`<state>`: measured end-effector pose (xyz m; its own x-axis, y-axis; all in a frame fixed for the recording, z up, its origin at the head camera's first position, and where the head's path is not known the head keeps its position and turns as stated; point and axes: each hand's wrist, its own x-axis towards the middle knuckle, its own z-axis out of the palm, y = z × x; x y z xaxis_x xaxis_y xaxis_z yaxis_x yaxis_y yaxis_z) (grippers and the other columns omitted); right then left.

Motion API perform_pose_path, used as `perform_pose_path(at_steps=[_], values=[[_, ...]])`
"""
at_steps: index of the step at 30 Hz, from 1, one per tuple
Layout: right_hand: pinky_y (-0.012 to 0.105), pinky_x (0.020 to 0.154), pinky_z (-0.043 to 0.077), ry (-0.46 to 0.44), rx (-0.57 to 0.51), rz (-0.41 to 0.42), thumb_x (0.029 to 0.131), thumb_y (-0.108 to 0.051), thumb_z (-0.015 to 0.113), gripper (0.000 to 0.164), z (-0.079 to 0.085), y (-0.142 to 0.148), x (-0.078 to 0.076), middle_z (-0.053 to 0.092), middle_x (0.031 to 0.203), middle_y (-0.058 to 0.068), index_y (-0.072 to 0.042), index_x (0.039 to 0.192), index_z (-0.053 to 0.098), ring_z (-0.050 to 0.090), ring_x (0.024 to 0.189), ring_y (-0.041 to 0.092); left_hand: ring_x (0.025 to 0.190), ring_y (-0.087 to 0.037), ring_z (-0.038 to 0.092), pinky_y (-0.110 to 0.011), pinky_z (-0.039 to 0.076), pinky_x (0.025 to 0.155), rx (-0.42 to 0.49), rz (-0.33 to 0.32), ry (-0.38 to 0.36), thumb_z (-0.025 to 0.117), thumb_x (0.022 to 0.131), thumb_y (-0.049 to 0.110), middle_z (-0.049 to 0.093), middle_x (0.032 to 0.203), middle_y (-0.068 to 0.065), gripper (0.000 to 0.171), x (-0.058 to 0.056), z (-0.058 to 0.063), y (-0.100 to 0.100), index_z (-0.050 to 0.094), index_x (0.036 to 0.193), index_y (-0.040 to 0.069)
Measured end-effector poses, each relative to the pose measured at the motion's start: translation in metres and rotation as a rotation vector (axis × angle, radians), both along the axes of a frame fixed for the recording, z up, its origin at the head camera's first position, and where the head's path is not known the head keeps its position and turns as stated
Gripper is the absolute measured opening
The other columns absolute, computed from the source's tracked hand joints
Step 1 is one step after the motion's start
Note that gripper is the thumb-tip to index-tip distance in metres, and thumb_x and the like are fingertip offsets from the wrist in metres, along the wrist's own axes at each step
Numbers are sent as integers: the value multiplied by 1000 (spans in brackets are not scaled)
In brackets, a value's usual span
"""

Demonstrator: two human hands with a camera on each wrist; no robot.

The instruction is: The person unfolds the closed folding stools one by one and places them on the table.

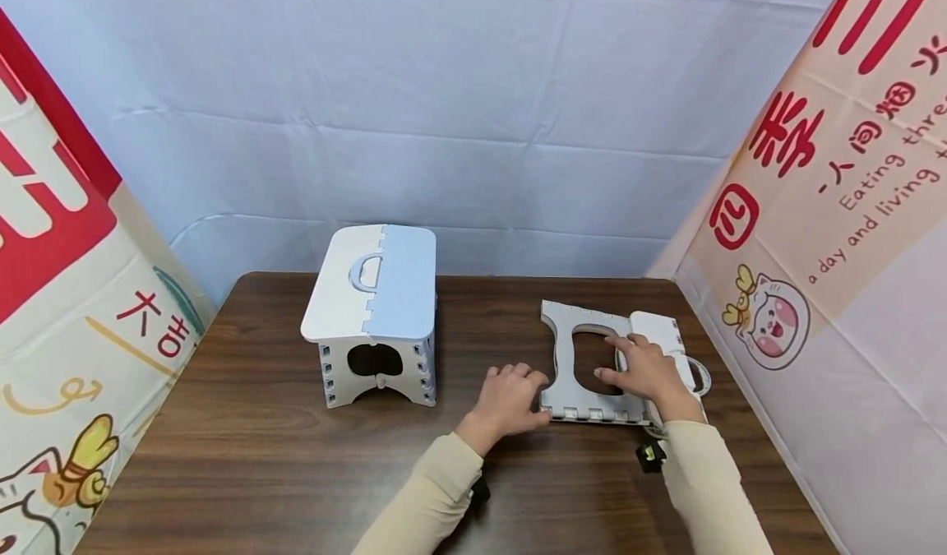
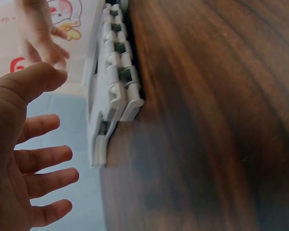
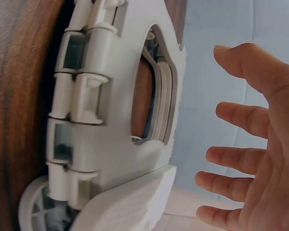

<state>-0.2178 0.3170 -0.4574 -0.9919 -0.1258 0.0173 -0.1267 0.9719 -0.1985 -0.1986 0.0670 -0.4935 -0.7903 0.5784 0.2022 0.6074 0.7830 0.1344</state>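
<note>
A folded white and grey step stool (image 1: pixel 564 349) lies flat at the table's right, its handle loop (image 1: pixel 699 376) at the right end. Above its opening hovers my right hand (image 1: pixel 647 370), fingers spread; the right wrist view shows a gap between this hand (image 3: pixel 265 144) and the stool (image 3: pixel 115 120). Just off the stool's left edge is my left hand (image 1: pixel 505 400), with fingers apart and nothing in them. Hinge knuckles along the folded stool (image 2: pixel 118 72) show in the left wrist view. A second stool (image 1: pixel 403 284), white and pale blue, stands unfolded at left.
The brown wooden table (image 1: pixel 244 440) carries both stools. A pale cloth backdrop (image 1: pixel 444 127) hangs behind it. Printed panels flank it, a red and white one (image 1: pixel 59 251) at left and a pink one (image 1: pixel 836 210) at right.
</note>
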Motion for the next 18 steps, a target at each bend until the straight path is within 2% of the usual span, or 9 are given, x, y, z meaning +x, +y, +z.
perform_pose_path(at_steps=[6, 14, 18], values=[[67, 72, 38, -16, -23, -29, 81, -44, 66, 67, -9, 12, 5, 40, 129, 34, -2, 131, 51, 44, 103, 57, 89, -15, 54, -33, 38, 70, 0, 5, -23, 63, 77, 53, 58, 108, 5, 50, 3, -6, 6, 62, 119, 25], [68, 73, 36, -44, -46, -48, 81, -46, 65, 70, -12, 24, 8, 37, 129, 36, 0, 131, 49, 41, 105, 58, 89, -14, 54, -31, 40, 69, -2, -3, -3, 63, 78, 53, 58, 109, 4, 53, 3, -16, 14, 60, 121, 23], [69, 73, 35, -38, -49, -56, 81, -46, 65, 69, -15, 27, 11, 37, 129, 36, 0, 130, 50, 42, 105, 58, 92, -14, 54, -30, 41, 71, 11, 5, -20, 64, 77, 53, 58, 111, 4, 54, 5, -18, 18, 59, 122, 23]])
